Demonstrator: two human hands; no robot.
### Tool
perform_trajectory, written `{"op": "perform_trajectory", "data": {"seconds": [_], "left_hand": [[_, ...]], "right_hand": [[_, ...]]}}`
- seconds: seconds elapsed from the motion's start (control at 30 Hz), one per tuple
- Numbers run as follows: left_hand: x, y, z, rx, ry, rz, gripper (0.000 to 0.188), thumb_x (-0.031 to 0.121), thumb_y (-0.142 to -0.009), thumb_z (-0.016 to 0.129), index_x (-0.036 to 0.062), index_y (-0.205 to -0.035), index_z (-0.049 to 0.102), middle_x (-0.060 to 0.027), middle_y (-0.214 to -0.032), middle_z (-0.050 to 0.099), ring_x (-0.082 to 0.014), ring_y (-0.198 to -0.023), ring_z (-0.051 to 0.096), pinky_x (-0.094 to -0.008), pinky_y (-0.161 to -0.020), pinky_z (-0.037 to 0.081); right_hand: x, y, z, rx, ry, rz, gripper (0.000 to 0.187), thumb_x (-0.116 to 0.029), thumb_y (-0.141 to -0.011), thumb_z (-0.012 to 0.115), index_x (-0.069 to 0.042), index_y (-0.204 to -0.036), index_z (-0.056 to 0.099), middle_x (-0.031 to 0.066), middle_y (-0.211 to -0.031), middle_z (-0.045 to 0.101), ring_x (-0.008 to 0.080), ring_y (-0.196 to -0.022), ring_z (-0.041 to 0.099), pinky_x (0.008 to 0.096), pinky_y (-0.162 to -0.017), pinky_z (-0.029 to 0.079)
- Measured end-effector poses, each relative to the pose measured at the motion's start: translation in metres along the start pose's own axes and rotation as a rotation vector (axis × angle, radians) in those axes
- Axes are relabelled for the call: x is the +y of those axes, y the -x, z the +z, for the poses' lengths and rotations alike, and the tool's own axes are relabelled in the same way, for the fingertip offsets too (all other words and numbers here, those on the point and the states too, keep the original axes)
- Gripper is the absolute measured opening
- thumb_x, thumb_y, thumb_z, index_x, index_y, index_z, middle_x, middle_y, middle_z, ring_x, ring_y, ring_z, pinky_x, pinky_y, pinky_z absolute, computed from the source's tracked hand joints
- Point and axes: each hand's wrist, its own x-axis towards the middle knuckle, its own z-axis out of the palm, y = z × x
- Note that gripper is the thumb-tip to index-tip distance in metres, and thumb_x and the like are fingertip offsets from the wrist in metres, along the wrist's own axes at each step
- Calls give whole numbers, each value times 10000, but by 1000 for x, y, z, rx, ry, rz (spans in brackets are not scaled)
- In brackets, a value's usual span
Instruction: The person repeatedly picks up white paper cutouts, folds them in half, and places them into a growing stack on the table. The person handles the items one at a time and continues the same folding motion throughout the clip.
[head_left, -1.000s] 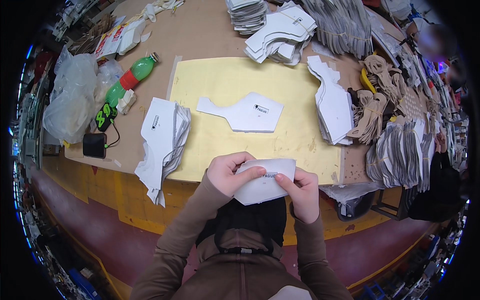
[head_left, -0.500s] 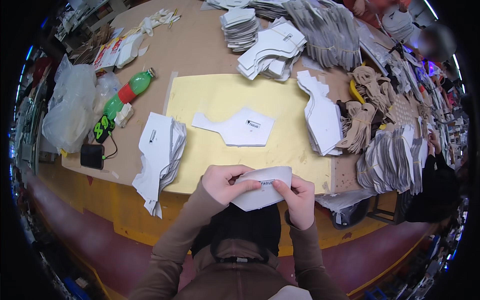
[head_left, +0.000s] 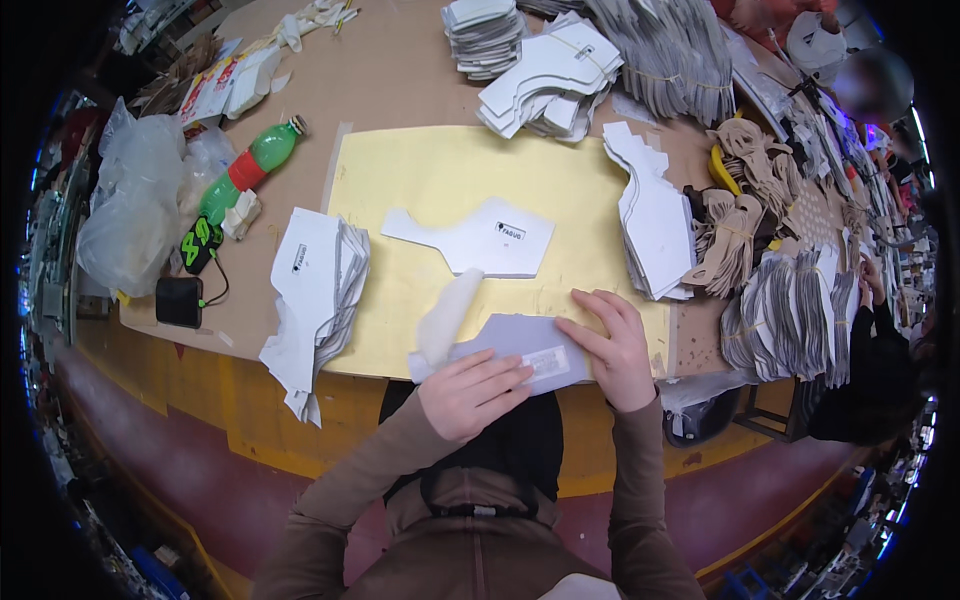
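Observation:
A shaped sheet piece (head_left: 515,333) lies at the table's front edge with its lilac-grey back up. On it sits a small pale rectangular patch (head_left: 546,364), and its narrow white part (head_left: 447,318) curls upward at the left. My left hand (head_left: 470,396) rests with fingers stretched flat over the piece's near edge, the fingertips by the patch. At the piece's right end is my right hand (head_left: 618,345), fingers apart, thumb and index close to its edge. Just beyond, a white cut piece (head_left: 480,240) with a small printed mark lies flat on the yellow sheet (head_left: 390,165).
Stacks of white pieces stand left (head_left: 312,300) and right (head_left: 652,215) of the yellow sheet. Bundled grey pieces (head_left: 665,60) lie behind. A green bottle (head_left: 272,148), plastic bag (head_left: 135,220) and phone (head_left: 180,301) sit left. Beige strap bundles (head_left: 732,235) lie right.
The piece, earlier held printed side up between both hands, is now turned over and lowered to the table edge. My hands have loosened their pinch, and the right fingers are spread.

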Motion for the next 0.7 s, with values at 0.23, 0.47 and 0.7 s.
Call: {"op": "perform_trajectory", "data": {"seconds": [0.23,0.47,0.7], "left_hand": [[-18,44,-7,268,4,-612,421,64,-873,684,35,-1288,619,-129,-1280,654,-292,-1178,613,-404,-991,481],[-26,32,-13,127,269,-938,559,139,-930,691,-17,-1427,486,-178,-1308,614,-320,-1198,583,-424,-1052,436],[0,31,-18,285,1022,-532,443,80,-1031,527,-58,-1442,434,-203,-1348,598,-262,-1237,582,-406,-1114,408]], "right_hand": [[-4,36,-2,86,-162,268,337,52,-842,631,-26,-1155,728,141,-1297,643,338,-1201,588,437,-1016,470],[-42,21,28,-188,200,29,513,-160,-796,796,-120,-1293,673,111,-1406,596,345,-1301,522,472,-1085,403],[-54,20,39,-75,-142,173,568,-168,-856,778,-66,-1379,584,144,-1370,605,306,-1228,575,427,-1036,449]]}}
